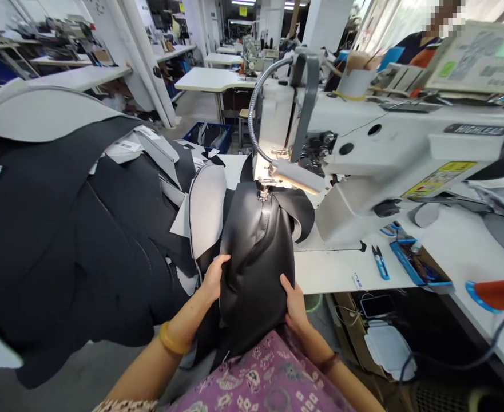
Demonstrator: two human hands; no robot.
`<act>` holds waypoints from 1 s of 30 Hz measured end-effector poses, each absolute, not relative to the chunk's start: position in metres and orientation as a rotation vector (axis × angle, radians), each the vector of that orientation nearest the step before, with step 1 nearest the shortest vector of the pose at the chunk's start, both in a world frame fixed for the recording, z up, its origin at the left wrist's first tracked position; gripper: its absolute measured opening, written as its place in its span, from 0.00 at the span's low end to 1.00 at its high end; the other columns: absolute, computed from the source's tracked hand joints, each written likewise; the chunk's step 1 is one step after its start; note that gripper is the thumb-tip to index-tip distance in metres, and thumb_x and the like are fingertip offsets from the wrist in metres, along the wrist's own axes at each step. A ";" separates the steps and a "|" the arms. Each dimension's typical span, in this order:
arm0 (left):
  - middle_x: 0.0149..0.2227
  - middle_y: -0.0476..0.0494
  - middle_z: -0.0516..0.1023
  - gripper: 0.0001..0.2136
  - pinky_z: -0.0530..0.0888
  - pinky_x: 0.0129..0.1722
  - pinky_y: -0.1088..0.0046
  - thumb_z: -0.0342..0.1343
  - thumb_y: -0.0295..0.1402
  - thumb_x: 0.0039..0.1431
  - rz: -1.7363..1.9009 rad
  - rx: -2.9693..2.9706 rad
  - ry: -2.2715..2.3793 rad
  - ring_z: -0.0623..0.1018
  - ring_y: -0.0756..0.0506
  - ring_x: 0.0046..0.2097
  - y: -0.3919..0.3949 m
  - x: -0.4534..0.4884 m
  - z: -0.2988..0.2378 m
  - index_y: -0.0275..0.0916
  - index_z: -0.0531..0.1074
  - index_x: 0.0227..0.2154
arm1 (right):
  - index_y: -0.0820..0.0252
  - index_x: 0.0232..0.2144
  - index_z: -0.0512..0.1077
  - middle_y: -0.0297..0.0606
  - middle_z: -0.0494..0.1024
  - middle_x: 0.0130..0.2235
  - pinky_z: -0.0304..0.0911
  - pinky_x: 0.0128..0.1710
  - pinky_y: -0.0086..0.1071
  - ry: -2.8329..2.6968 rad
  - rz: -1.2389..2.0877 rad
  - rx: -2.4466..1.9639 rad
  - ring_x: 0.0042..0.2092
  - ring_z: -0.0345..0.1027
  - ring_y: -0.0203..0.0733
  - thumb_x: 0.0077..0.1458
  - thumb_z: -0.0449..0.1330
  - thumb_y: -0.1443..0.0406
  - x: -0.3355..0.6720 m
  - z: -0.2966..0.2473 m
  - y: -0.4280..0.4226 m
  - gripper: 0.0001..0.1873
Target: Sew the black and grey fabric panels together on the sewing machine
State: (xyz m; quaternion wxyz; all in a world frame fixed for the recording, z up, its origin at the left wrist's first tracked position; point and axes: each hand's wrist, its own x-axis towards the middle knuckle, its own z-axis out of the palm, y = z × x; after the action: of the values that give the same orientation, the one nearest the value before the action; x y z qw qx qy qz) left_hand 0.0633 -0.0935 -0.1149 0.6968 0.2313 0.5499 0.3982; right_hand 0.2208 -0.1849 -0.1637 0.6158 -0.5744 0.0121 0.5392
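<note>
A black leather-like piece (254, 252) lies over the sewing machine's post, its seam running up to the needle (263, 189). My left hand (213, 277) grips the piece's left edge, fingers curled around it. At the lower right edge of the piece my right hand (293, 306) pinches the material, thumb on top. A white sewing machine (389, 154) stands to the right, and its gooseneck lamp (297, 174) shines on the needle area.
A big pile of black and grey cut pieces (84, 229) fills the left. Blue snips (380, 263) and a small blue tray (421, 266) lie on the white table (333, 272). Another person sits behind the machine at top right. More tables stand behind.
</note>
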 end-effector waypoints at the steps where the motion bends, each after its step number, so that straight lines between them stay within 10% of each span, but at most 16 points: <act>1: 0.20 0.46 0.74 0.07 0.76 0.34 0.65 0.55 0.35 0.42 0.881 0.510 1.178 0.77 0.43 0.28 -0.095 0.064 -0.112 0.36 0.70 0.22 | 0.64 0.39 0.70 0.45 0.75 0.46 0.69 0.47 0.37 0.003 1.243 -1.321 0.47 0.70 0.50 0.26 0.70 0.53 0.223 -0.163 -0.185 0.35; 8: 0.37 0.45 0.80 0.17 0.75 0.44 0.70 0.62 0.32 0.46 0.958 0.585 1.071 0.79 0.45 0.39 -0.098 0.065 -0.114 0.39 0.72 0.41 | 0.65 0.40 0.69 0.45 0.76 0.44 0.69 0.43 0.37 -0.091 1.263 -1.271 0.43 0.72 0.48 0.28 0.70 0.52 0.219 -0.172 -0.187 0.36; 30: 0.46 0.40 0.76 0.17 0.67 0.55 0.62 0.57 0.35 0.49 1.035 1.175 1.374 0.74 0.41 0.50 -0.083 0.038 -0.118 0.37 0.70 0.42 | 0.63 0.33 0.67 0.35 0.75 0.29 0.66 0.31 0.29 -0.466 1.262 -1.475 0.32 0.68 0.37 0.32 0.67 0.49 0.234 -0.183 -0.205 0.30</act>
State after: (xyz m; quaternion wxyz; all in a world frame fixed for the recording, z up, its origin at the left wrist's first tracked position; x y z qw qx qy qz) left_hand 0.0379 -0.0831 -0.1179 0.5048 0.4869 0.5694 0.4288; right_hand 0.2340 -0.2055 -0.1831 0.5417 -0.6211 -0.1961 0.5314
